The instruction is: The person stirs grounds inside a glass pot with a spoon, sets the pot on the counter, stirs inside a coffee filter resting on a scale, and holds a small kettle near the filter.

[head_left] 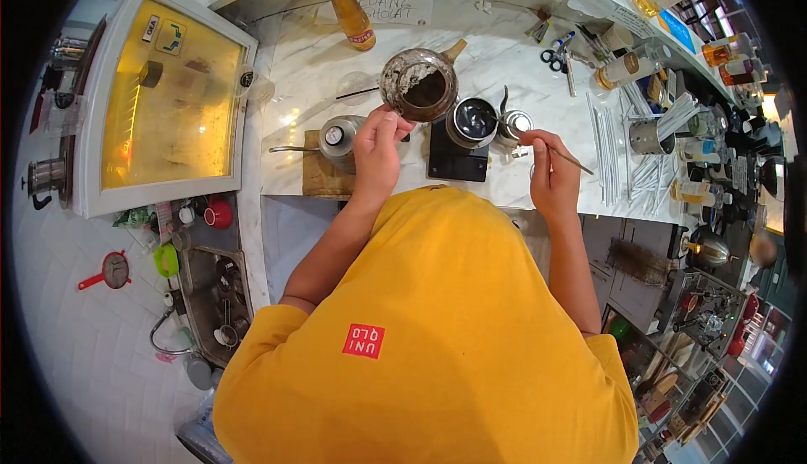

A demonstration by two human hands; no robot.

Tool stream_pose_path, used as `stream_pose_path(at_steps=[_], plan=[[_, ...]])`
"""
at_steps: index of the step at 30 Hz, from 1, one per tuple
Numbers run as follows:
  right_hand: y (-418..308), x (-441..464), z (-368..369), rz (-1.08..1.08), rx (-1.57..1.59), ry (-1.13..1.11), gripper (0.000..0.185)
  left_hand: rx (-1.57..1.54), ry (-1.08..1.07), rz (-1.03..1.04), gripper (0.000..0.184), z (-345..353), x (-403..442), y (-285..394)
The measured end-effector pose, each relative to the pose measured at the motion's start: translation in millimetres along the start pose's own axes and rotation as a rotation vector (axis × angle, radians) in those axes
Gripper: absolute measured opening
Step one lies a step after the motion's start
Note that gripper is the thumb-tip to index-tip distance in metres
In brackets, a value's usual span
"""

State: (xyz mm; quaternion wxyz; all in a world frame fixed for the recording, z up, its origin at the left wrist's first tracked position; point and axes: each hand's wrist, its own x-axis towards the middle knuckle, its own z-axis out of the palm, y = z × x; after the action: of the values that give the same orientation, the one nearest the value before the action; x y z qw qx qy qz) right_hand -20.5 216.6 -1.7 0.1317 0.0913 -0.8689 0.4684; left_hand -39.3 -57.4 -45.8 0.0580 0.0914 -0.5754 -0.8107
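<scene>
My left hand (378,149) is closed, its fingertips pinching the lower left edge of a round brownish pot (389,77) with a light wooden-looking handle. A whitish, crusty layer covers part of the pot's opening. Between the thumb and fingers of my right hand (555,180) is a thin metal stick, perhaps a spoon handle (574,160). A metal cup with dark contents (473,121) stands on a black digital scale (458,164) between my hands. Just right of the cup is a small metal pot (516,123). Left of my left hand stands a silver gooseneck kettle (336,150).
The marble counter (303,69) holds an amber bottle (349,12) at the back. Scissors (553,59), straws (602,149) and a metal canister (650,138) lie to the right. A yellow-lit glass-door cabinet (181,111) and a sink (195,296) are on the left.
</scene>
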Motion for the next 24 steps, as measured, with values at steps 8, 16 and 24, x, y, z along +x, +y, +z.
stream_pose_path(at_steps=[8,16,24], plan=[[-5,3,5,-0.040,-0.018,-0.011,0.016,0.001,0.000,0.010,0.031,2,2,-2],[-14,0,-3,-0.146,-0.090,-0.041,0.015,0.013,0.003,0.000,0.031,3,2,-4],[-6,3,-2,-0.081,-0.083,0.014,0.014,0.070,-0.007,-0.012,0.032,1,1,-2]])
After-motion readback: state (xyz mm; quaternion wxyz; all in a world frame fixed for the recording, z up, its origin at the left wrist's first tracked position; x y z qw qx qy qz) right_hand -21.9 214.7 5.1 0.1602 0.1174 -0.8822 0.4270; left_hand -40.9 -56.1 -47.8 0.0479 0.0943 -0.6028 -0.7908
